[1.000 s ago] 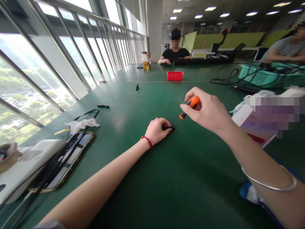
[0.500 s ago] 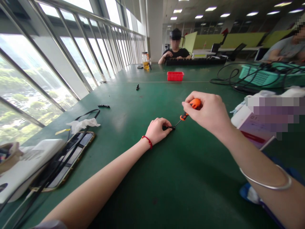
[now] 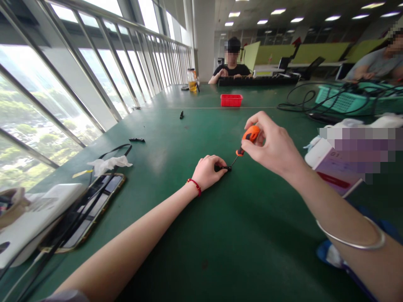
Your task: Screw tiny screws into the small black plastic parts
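Observation:
My left hand (image 3: pixel 208 171) rests on the green table (image 3: pixel 220 235) with its fingers closed around a small black part (image 3: pixel 223 168), pinning it to the surface. My right hand (image 3: pixel 273 144) grips the orange handle of a small screwdriver (image 3: pixel 247 140). The screwdriver slants down to the left, and its thin tip meets the right end of the black part. A red cord circles my left wrist and a silver bangle sits on my right forearm.
A phone (image 3: pixel 91 209) with black cables, a white tissue (image 3: pixel 108 164) and a white box lie at the left. Small black parts (image 3: pixel 137 140) and a red tray (image 3: pixel 231 100) sit farther back. A white box (image 3: pixel 333 167) and teal basket (image 3: pixel 346 100) stand right. Two people sit at the far end.
My right hand has shifted slightly up and left on the handle, turning the screwdriver more upright. My left hand and the black part have stayed put.

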